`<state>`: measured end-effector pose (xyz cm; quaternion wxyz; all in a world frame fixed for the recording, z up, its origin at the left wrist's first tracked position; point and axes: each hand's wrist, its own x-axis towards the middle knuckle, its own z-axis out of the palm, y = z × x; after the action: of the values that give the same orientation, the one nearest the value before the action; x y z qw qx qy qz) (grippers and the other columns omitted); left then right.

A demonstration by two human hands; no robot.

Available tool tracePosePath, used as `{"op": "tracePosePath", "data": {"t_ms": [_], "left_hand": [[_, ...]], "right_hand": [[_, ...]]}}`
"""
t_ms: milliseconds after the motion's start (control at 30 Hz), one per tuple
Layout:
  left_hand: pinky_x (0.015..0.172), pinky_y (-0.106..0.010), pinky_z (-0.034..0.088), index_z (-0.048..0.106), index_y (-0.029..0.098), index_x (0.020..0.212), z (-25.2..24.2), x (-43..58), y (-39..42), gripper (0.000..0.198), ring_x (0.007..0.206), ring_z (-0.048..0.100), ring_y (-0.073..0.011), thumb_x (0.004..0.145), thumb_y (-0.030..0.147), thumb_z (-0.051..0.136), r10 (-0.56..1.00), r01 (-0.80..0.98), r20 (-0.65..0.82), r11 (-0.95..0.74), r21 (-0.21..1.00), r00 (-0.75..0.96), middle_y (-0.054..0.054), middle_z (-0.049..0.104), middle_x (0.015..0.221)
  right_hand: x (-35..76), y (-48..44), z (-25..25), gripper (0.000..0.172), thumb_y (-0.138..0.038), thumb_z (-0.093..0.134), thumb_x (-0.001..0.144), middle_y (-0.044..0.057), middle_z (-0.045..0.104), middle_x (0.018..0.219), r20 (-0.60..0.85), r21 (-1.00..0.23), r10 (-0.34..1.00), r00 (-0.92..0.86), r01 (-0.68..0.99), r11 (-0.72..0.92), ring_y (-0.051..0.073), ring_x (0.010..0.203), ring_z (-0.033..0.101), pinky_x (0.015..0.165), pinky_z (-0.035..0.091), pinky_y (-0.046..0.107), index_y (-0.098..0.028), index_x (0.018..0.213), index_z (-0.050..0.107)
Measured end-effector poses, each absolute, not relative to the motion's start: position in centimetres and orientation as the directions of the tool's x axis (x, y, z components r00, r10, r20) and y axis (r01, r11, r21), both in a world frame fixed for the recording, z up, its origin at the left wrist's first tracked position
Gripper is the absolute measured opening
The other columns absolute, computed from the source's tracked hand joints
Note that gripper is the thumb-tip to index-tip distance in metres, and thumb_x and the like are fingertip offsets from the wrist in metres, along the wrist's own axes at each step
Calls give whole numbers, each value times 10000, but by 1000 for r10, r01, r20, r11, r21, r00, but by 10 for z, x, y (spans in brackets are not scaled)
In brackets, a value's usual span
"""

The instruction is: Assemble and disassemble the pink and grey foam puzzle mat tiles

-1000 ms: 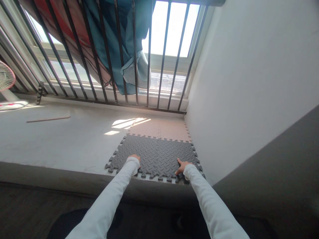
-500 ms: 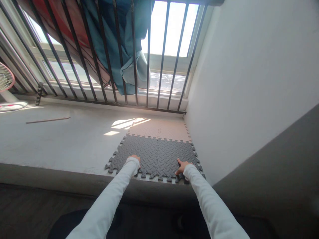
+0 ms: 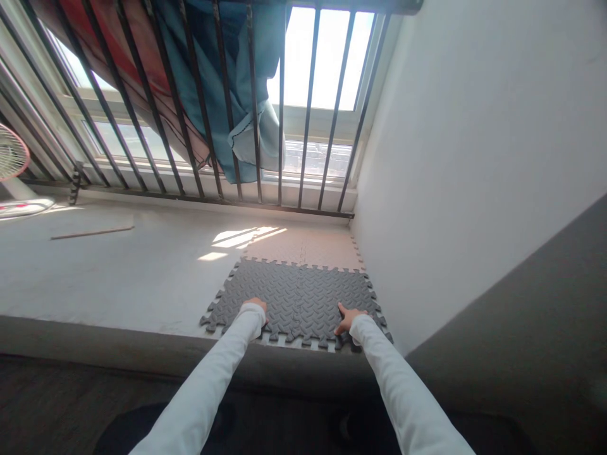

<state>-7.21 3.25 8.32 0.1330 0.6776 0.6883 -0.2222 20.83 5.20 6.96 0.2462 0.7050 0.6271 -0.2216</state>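
Two dark grey foam floor mats (image 3: 279, 281) with toothed edges and a raised tread pattern lie side by side, joined along a seam. Their near teeth reach the front edge of the ledge. Behind them two light beige foam mats (image 3: 327, 246) lie against the dark ones. My left hand (image 3: 257, 304) rests on the left dark mat near its front edge, open, its fingers partly hidden by the hand and sleeve. On the right dark mat my right hand (image 3: 349, 316) lies open, with thumb and fingers spread on the surface.
A pale ledge (image 3: 118, 272) carries the mats, and a thin stick (image 3: 92, 232) lies on it. Black railing bars (image 3: 279, 126) stand behind, with draped fabric (image 3: 213, 82) beyond them. A fan (image 3: 13, 155) is at far left. A white wall (image 3: 455, 145) bounds the right side.
Both hands stay in nearly the same places on the dark mats. The view has shifted very slightly; the mats show no clear movement.
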Motion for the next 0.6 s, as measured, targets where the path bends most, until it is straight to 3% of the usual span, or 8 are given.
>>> {"op": "tracePosePath", "data": {"t_ms": [467, 600], "left_hand": [[860, -333, 454, 609, 196, 1066, 80, -71, 27, 395, 1051, 536, -246, 698, 327, 554, 871, 995, -486, 29, -95, -72, -155, 582, 1139], [881, -386, 430, 497, 199, 1196, 78, -74, 13, 465, 1141, 460, -258, 749, 325, 492, 875, 988, -462, 106, -109, -145, -157, 465, 1277]], "right_hand": [[206, 51, 75, 1050, -537, 693, 457, 80, 320, 1381, -624, 77, 769, 137, 990, -114, 401, 1243, 232, 938, 219, 613, -388, 1343, 149], [207, 51, 74, 1064, -532, 696, 450, 68, 317, 1384, -630, 72, 765, 136, 991, -117, 394, 1247, 228, 940, 220, 609, -403, 1340, 127]]}}
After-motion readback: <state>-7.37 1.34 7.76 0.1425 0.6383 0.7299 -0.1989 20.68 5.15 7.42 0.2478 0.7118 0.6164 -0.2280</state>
